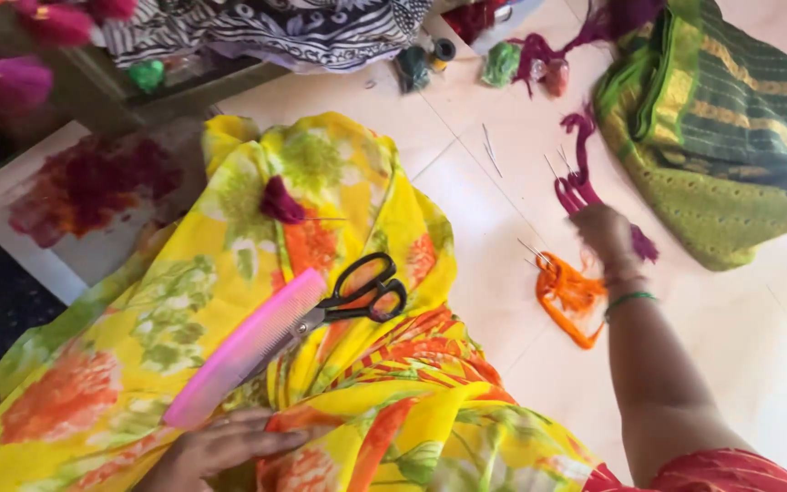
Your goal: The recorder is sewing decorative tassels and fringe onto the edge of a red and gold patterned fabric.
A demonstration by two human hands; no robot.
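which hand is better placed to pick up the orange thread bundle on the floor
Right, most likely. The right hand is stretched out over the floor just above the orange thread bundle, gripping magenta threads. The left hand rests flat on the yellow floral cloth.

The right hand (pixel 605 232) gripped magenta threads (pixel 578 187) above an orange thread bundle (pixel 568 293). The left hand (pixel 220 448) rested flat near a pink comb (pixel 246 346) and black scissors (pixel 362 290).
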